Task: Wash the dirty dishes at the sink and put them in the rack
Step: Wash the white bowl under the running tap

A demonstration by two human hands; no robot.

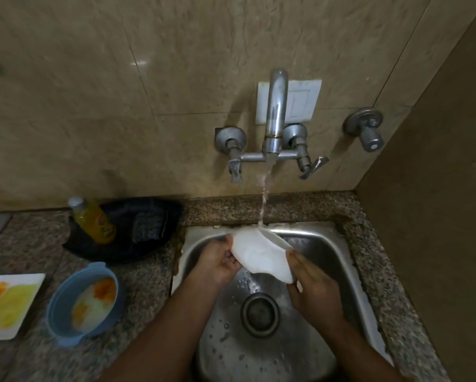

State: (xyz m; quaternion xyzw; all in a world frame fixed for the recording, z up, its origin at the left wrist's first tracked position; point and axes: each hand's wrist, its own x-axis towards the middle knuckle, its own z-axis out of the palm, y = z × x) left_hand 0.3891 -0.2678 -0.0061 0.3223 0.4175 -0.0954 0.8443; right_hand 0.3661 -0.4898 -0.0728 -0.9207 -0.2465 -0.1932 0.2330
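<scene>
**White plate held tilted under the running tap**

Both hands hold a white plate (261,255) above the steel sink (325,244); the plate looks square or rectangular with rounded corners, and it is tipped on edge, so its underside faces the camera and its upper face turns toward the wall; its long axis runs from upper left down to lower right, the far upper edge reaching up under the stream and the near corner pointing down at the right hand. The left hand (217,264) grips the plate's left edge, fingers curled round the rim and the thumb lying along it; the right hand (312,285) grips the lower right corner, fingers wrapped behind it and the thumb on the near side. Water (265,194) falls from the wall-mounted tap (275,111) and strikes the plate's upper edge; the drain (259,314) lies directly below the hands, with droplets scattered over the basin floor.

On the speckled granite counter (137,293) to the left of the sink stands a blue bowl (65,304) smeared with orange and white residue; further left lies a white square plate (24,282) streaked yellow and orange, partly cut by the frame's edge. Behind them a black tray (148,216) holds a yellow bottle (94,220) leaning to the left and a dark scrubbing pad (147,226) beside it.
</scene>
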